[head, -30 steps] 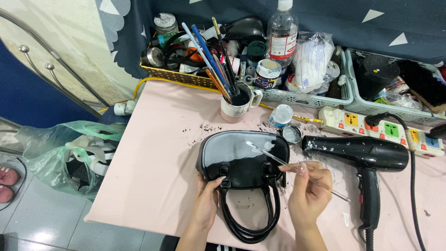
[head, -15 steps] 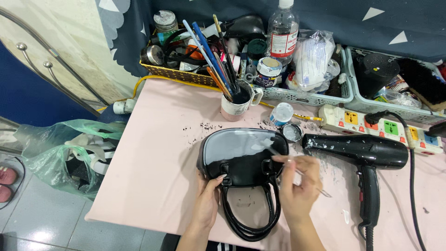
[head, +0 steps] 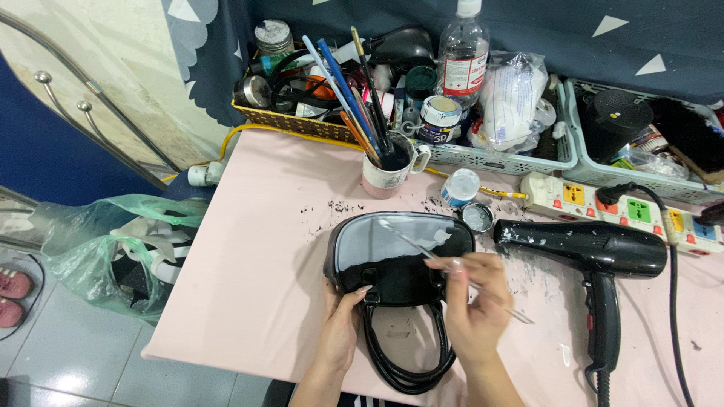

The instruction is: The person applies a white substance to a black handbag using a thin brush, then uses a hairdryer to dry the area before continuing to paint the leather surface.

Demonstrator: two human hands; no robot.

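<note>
Left hand [head: 341, 324] steadies black handbag [head: 400, 264] on pink worktop [head: 256, 256]. Right hand [head: 477, 301] holds thin brush [head: 422, 249], tip on bag's glossy side. Hairdryer [head: 596, 252] just right; brush mug [head: 386, 175] behind.
</note>
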